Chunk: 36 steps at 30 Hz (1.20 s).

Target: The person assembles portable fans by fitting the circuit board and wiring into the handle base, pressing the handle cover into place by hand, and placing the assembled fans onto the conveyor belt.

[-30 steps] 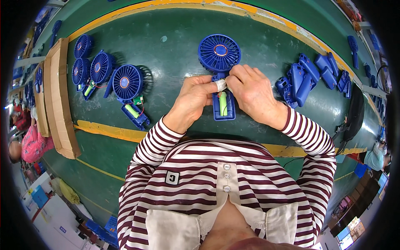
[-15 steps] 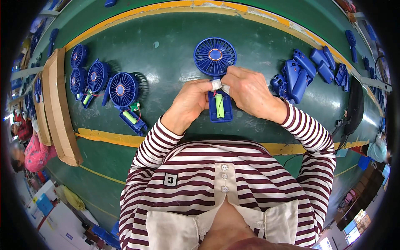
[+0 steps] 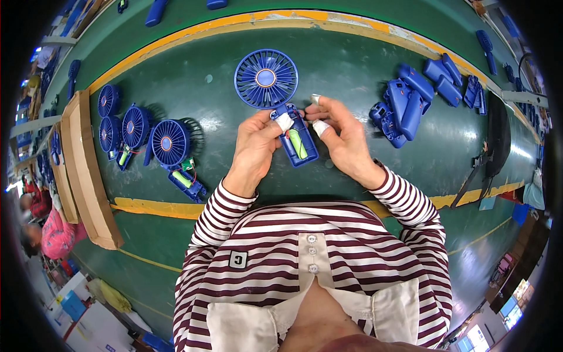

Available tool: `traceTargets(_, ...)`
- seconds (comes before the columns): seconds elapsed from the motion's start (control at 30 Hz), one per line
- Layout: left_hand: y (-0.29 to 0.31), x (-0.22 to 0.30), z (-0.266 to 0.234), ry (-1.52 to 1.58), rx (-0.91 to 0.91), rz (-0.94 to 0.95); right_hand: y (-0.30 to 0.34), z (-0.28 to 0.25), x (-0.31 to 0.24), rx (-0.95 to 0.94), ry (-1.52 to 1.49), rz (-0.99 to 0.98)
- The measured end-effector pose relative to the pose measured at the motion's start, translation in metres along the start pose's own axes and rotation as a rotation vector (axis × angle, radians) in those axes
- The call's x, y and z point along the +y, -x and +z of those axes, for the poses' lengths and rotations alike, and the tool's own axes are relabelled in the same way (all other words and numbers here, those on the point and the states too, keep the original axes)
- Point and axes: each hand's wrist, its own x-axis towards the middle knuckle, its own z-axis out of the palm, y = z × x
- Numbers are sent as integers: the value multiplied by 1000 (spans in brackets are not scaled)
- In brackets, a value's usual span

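A blue handheld fan (image 3: 266, 78) lies tilted in front of me, its round grille away from me. Its handle housing (image 3: 309, 154) is uncovered, showing a green battery cell (image 3: 297, 144) and thin red wiring. My left hand (image 3: 256, 141) grips the handle near its neck, with a white-wrapped thumb over the housing's upper left edge. Just right of the handle is my right hand (image 3: 346, 138), thumb and index finger apart, both with white wrapping on the tips. Nothing shows between them; its other fingertips are close to the housing's edge, and I cannot tell whether they touch it.
Several blue fans (image 3: 170, 143) lie at the left, some with exposed cells and a green circuit board (image 3: 187, 164). Blue handle shells (image 3: 404, 105) are heaped at the right. A cardboard tray (image 3: 88, 170) stands along the left edge; a black strapped item (image 3: 497, 141) lies far right.
The fan has turned, its head swinging left and its handle's bottom end pointing slightly right. My right hand has come away from the neck, its fingers spreading; my left hand still holds on.
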Motion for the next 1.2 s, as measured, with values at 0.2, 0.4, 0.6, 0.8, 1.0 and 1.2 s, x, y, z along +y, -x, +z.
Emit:
traceTargets(0.2,3,0,2,5,45,44,5,5,1,-39,-2,-36)
traceTargets(0.4,6,-1,0,-23,54,80,9,11,5,50,134,-279)
traceTargets(0.6,6,-1,-4,-60,57,72,9,9,8,31,266,-416)
traceTargets(0.8,8,5,0,-47,58,16,4,2,7,-57,605,-682)
traceTargets(1.0,6,-1,-1,-131,48,-91,-11,-17,8,-444,872,-1012)
traceTargets(1.2,3,-8,-11,-173,65,-52,-15,-17,8,-553,882,-932)
